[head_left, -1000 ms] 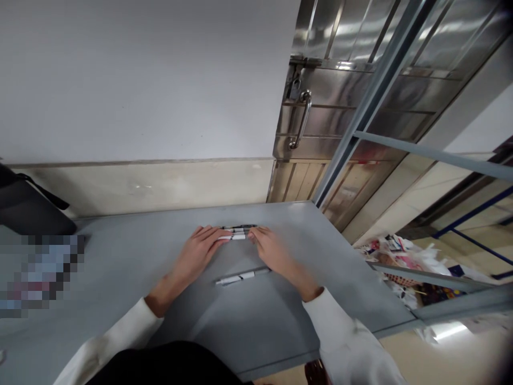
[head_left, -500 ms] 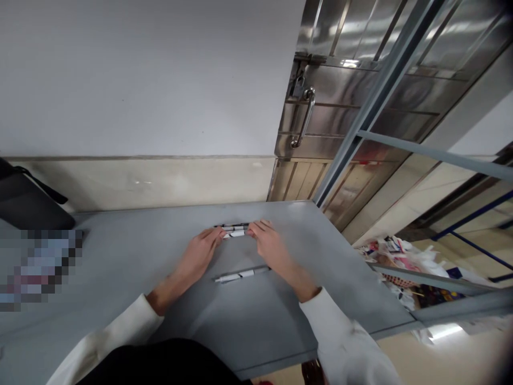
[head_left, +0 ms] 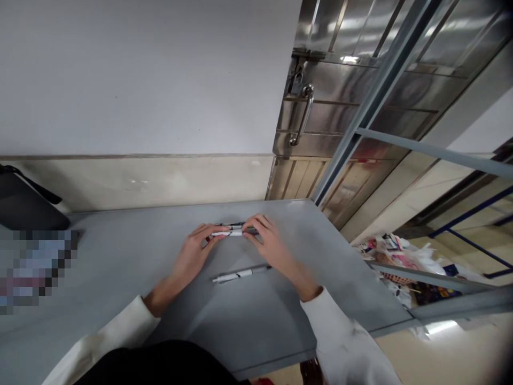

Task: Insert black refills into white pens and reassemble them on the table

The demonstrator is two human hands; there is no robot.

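Note:
My left hand (head_left: pixel 197 248) and my right hand (head_left: pixel 269 243) are at the two ends of a white pen (head_left: pixel 228 233). Thumb and fingers of each pinch it, and it lies level from left to right. Just behind it are other pens (head_left: pixel 230 225), dark and white, partly covered by my fingers; how many I cannot tell. Closer to me, a separate white pen (head_left: pixel 240 274) with a dark end rests on the grey table (head_left: pixel 160 331), touched by neither hand.
On the left of the table stands a black case (head_left: pixel 32 200) beside a blurred-out item (head_left: pixel 36 267). Behind is a wall (head_left: pixel 140 182). A metal post (head_left: pixel 356 133) rises at the far right corner, with a steel door (head_left: pixel 336 123) behind. Bags (head_left: pixel 404 254) lie lower right.
My fingers have shifted their hold, and the white pen between them now shows more of its length, apart from the pens behind. The nearer pen stays put.

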